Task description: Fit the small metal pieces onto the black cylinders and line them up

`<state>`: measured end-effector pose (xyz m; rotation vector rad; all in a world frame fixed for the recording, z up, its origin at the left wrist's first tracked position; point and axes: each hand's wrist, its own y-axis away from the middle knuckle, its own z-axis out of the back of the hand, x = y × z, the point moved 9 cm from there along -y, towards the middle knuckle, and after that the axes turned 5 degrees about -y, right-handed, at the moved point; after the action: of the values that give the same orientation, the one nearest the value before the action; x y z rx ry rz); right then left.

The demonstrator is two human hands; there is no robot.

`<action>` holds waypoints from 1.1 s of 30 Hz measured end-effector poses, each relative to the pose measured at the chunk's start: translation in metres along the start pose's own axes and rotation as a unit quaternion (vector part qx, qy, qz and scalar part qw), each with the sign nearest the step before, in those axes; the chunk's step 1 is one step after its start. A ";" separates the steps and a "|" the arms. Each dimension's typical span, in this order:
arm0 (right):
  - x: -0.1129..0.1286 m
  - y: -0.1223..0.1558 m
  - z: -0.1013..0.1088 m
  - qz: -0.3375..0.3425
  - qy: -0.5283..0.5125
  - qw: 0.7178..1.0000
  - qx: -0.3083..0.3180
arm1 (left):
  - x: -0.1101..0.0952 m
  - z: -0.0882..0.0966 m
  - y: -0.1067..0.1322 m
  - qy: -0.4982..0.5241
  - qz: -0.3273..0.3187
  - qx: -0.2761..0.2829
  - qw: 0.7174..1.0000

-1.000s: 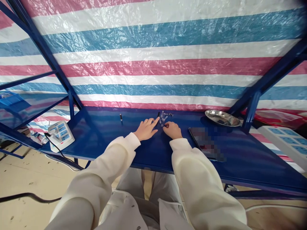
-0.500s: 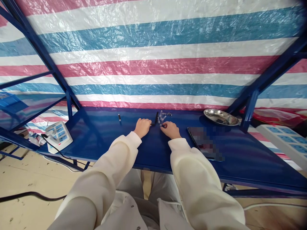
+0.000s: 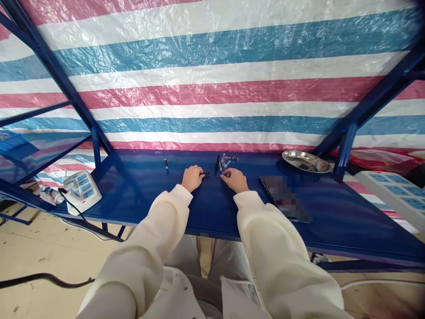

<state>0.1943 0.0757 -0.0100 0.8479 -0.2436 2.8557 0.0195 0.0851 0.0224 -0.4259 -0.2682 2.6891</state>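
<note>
Left hand: [image 3: 191, 178] fingers curled, thumb and forefinger pinching a slim dark piece [image 3: 206, 173] that points toward the right hand. A second ago this hand lay open with the forefinger reaching into the cluster; half a second ago it was closed beside it. Now drawn back leftward, piece clear of the rest.
Right hand: [image 3: 234, 180] fingers bent, thumb and fingertips close together at the near edge of the clear tubes; cannot tell whether anything is between them. Much the same place as in both earlier frames.
Cluster: small black pieces [image 3: 217, 162] just left of the clear tubes [image 3: 224, 161], which lie at mixed angles; little shiny parts [image 3: 234, 158] beyond, to the right.
Lone cylinder: black-and-silver, [image 3: 166, 164] upright, well left of the cluster, unmoved.
Bench: blue, glossy tabletop [image 3: 133, 188]; metal dish [image 3: 305, 161] at the far right; dark flat device [image 3: 282, 199] nearer, partly pixelated.
Bench ends: white power strip [image 3: 82, 190] with blue socket faces at left, another power strip [image 3: 393, 190] at right.
Backdrop: shiny sheeting [image 3: 212, 93] striped red, white and blue, behind a blue metal frame [image 3: 348, 150].
Floor: pale floor [image 3: 36, 248], dark-flecked; black cable [image 3: 43, 277] across it at left.
</note>
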 end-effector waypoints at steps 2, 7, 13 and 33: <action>0.002 0.000 0.000 0.005 0.002 1.000 -0.003 | 0.007 0.005 0.004 0.058 0.019 -0.027 0.998; 0.002 0.000 -0.002 0.007 0.005 1.000 -0.005 | 0.026 0.018 0.016 0.203 0.060 -0.093 0.973; 0.018 0.003 0.002 0.075 0.008 0.997 -0.009 | 0.028 0.028 0.020 0.264 0.054 -0.148 0.952; 0.062 0.023 -0.002 0.212 0.082 0.974 0.019 | 0.006 0.030 0.024 0.273 -0.023 -0.156 0.949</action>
<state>0.1371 0.0602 0.0201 0.6195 -0.3930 3.3151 -0.0039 0.0626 0.0431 -1.2100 -0.5252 2.3628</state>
